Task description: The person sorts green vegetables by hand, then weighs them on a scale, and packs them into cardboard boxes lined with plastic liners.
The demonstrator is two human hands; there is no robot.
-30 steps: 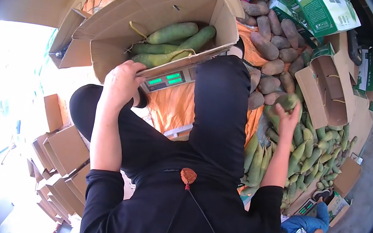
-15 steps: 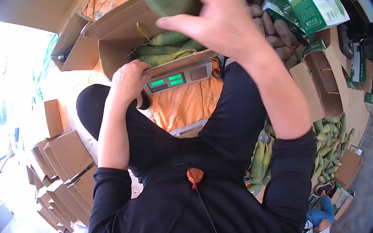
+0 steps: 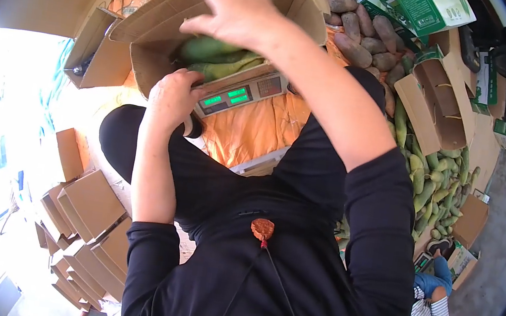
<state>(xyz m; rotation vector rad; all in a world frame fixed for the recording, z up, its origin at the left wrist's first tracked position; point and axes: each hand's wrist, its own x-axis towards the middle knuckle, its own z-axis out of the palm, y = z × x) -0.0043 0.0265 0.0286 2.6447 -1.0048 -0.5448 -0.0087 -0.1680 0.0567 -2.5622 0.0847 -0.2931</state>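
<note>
An open cardboard box [image 3: 155, 30] stands on a scale [image 3: 235, 95] with green digits, and long green fruits [image 3: 212, 53] lie inside it. My left hand [image 3: 171, 96] grips the box's near edge beside the scale's display. My right hand [image 3: 234, 11] hovers palm down over the box with its fingers spread, just above the topmost green fruit, and I see nothing in its grasp. My black-clad legs frame the scale.
Orange cloth [image 3: 256, 133] covers the ground under the scale. Brown tubers [image 3: 361, 41] are heaped at the back right, and a pile of green fruits [image 3: 438, 182] lies to the right. An empty carton [image 3: 435, 111], green-printed cartons [image 3: 432, 9], folded cardboard [image 3: 90, 226] and another person [image 3: 431, 309] surround me.
My right hand took a green fruit from the right-hand pile, swung it up past the camera, and now spreads over the box, where the fruit lies. My left hand stayed on the box edge.
</note>
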